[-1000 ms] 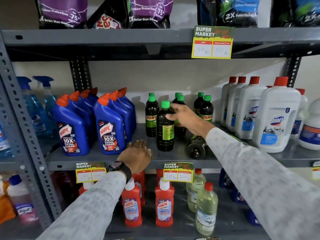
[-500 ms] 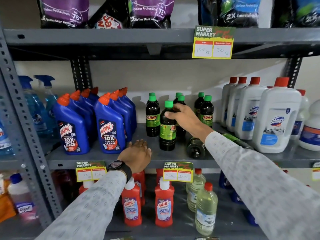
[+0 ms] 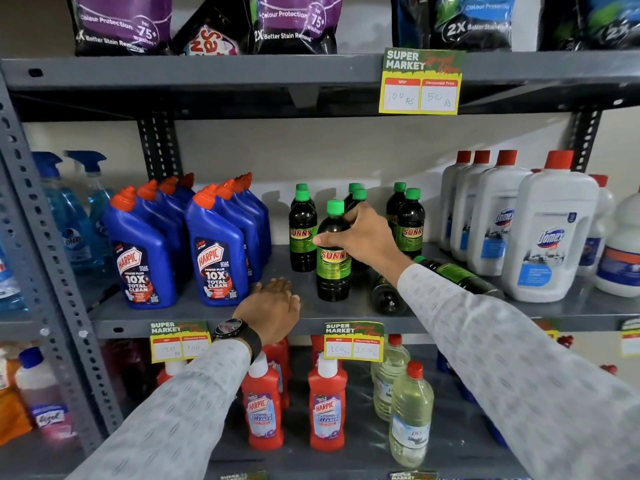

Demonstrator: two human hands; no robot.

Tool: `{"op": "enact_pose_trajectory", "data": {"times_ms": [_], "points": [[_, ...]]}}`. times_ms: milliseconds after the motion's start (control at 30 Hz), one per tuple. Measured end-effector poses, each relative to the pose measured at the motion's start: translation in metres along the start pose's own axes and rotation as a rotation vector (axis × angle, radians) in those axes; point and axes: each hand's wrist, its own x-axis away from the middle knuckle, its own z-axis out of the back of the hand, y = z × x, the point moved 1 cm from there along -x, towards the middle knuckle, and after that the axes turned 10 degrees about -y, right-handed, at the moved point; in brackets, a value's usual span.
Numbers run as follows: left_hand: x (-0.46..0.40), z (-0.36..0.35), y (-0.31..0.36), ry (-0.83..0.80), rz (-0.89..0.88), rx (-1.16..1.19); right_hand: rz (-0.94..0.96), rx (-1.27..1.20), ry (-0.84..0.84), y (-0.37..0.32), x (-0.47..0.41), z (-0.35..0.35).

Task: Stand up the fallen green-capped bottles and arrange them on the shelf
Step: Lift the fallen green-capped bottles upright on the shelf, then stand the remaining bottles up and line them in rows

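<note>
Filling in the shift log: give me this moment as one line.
right hand: gripping upright green-capped dark bottle | left hand: resting on grey metal shelf | fallen green-capped bottles: still lying

You are standing in a shop, at a cleaning-goods aisle. The grey steel rack (image 3: 207,69) has "SUPER MARKET" price tags (image 3: 421,82) clipped to its edges, with MRP and discounted prices handwritten in rupees. Goods stand in rows of one kind: blue Harpic bottles (image 3: 216,251), white Domex bottles (image 3: 549,230), detergent pouches (image 3: 123,24) on the shelf above.
</note>
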Motion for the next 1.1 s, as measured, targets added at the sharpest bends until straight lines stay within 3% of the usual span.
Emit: {"op": "enact_pose_trajectory", "data": {"times_ms": [133,233,300,433,533,633,867,1100], "points": [[0.000,0.001,0.000,0.000,0.007,0.021,0.039,0.009,-0.087,-0.001,0.007,0.008],[0.003,0.005,0.002,-0.004,0.002,0.123,0.042,0.114,0.011,0.008,0.013,0.031],[0.001,0.008,0.003,-0.017,0.013,0.135,-0.042,0.293,0.026,0.023,0.017,0.050],[-0.009,0.019,0.008,-0.060,0.034,0.193,-0.353,0.436,-0.237,0.050,0.030,0.064],[-0.012,0.016,0.019,-0.051,0.011,0.176,-0.520,0.276,-0.342,0.060,0.032,0.057],[-0.014,0.010,0.020,-0.045,0.005,0.180,-0.574,0.013,-0.318,0.068,0.029,0.050],[-0.015,0.011,0.018,-0.059,0.003,0.174,-0.511,-0.333,-0.266,0.063,0.044,0.062],[-0.015,0.008,0.011,-0.039,0.030,0.196,-0.071,-0.299,0.049,0.045,0.049,0.075]]}}
